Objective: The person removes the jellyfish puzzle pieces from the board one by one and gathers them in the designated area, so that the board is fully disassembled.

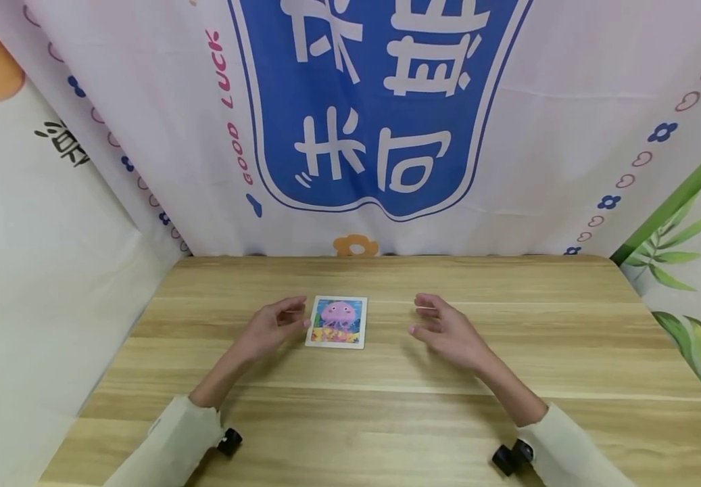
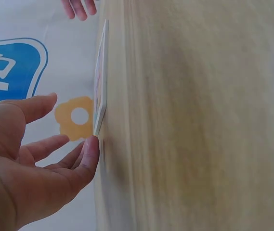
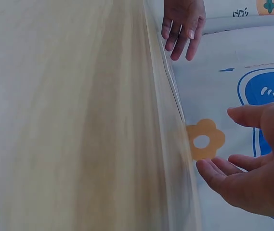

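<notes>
A picture card with a pink jellyfish lies flat and face up on the wooden table, near its middle. My left hand hovers just left of the card with its fingers relaxed, fingertips close to the card's left edge. It holds nothing. In the left wrist view the card shows edge-on beside the left hand. My right hand hangs a short way right of the card, apart from it, with loosely bent fingers and an empty palm.
A printed cloth backdrop with a blue emblem hangs behind the table's far edge, and more cloth panels close off both sides. Only the card lies on the wood. Pale sleeves cover both forearms, with small black wrist cameras near the front edge.
</notes>
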Motion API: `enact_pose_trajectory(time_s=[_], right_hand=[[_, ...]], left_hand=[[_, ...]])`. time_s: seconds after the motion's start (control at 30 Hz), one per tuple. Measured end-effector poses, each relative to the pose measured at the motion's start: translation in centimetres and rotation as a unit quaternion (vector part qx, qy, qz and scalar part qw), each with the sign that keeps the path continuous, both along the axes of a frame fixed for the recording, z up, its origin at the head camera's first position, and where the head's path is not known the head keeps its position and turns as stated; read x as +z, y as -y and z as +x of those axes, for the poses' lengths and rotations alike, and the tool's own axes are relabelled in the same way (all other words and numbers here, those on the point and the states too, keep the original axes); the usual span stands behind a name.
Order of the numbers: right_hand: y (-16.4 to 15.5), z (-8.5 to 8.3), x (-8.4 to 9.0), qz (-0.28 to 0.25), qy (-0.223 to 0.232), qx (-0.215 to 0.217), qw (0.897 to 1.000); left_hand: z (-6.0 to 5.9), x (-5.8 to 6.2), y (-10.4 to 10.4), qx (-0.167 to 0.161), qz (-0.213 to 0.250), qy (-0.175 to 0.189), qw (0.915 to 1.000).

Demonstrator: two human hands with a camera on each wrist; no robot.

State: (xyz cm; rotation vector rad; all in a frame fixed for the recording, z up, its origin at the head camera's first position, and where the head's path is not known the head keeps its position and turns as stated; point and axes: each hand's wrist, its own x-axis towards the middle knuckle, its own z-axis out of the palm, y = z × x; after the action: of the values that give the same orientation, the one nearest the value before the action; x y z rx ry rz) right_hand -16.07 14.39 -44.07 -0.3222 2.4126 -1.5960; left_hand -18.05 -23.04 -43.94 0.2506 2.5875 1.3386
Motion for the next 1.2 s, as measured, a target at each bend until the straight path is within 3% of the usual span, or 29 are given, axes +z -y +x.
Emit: enact_pose_trajectory(time_s=[0.67, 0.93, 1.2], right_hand=[[4.7, -1.5, -1.3, -0.023, 0.047, 0.024, 0.998], [5.5, -1.4, -1.3, -0.013, 0.062, 0.028, 0.998], [3.7, -1.3, -0.8, 0.026, 0.060, 0.020, 0.998]], left_hand=[[-0.5, -0.5, -0.4, -0.025, -0.007, 0.014, 0.9996], [-0.3, -0.8, -1.8, -0.039, 0.001, 0.014, 0.9992], [0.1, -0.8, -4.2, -0.054, 0.009, 0.020, 0.9983]])
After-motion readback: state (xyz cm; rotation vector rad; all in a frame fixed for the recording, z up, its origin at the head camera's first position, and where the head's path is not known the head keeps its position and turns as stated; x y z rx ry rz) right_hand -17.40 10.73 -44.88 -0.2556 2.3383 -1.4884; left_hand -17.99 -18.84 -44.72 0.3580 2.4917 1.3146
